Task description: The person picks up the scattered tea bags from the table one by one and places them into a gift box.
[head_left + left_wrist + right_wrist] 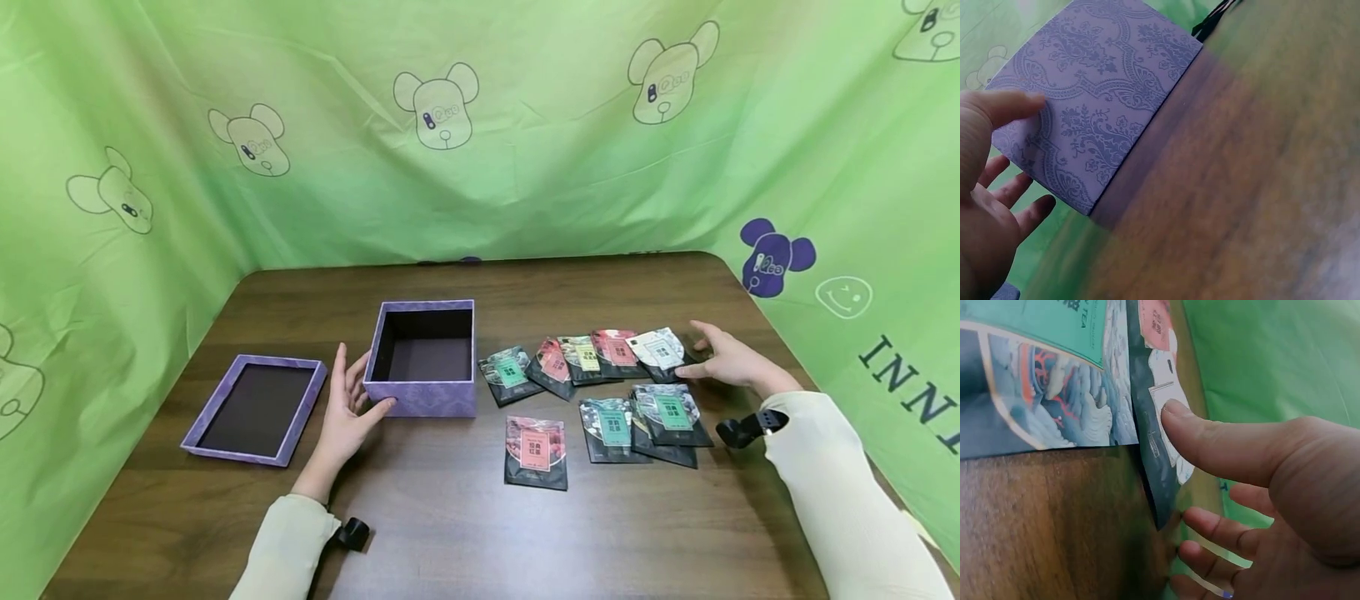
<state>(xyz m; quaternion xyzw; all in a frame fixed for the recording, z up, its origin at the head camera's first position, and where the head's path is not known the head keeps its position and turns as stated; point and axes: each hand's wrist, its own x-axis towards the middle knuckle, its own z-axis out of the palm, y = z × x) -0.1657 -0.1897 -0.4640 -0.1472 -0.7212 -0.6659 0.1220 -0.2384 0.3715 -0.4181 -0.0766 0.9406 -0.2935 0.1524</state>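
A purple patterned box [423,400] stands open-topped on the table, its dark inside bare. At its left front corner is my left hand [347,408]; the thumb rests on the front face and the other fingers reach along the left side. In the left wrist view the thumb lies against the patterned face of the box [1104,87]. My right hand [731,358] is at the right end of the back row of tea sachets, thumb over the edge of a white-and-black sachet [660,350]. The right wrist view shows that thumb at the white sachet [1166,419], fingers spread beyond it.
The purple lid [251,408] lies inside-up left of the box. Beside the white sachet, a green-labelled sachet [510,375] and several others form a row. A front cluster includes another green-labelled sachet [672,412]; a red-labelled sachet [536,454] lies alone. Green cloth [510,167] hangs behind.
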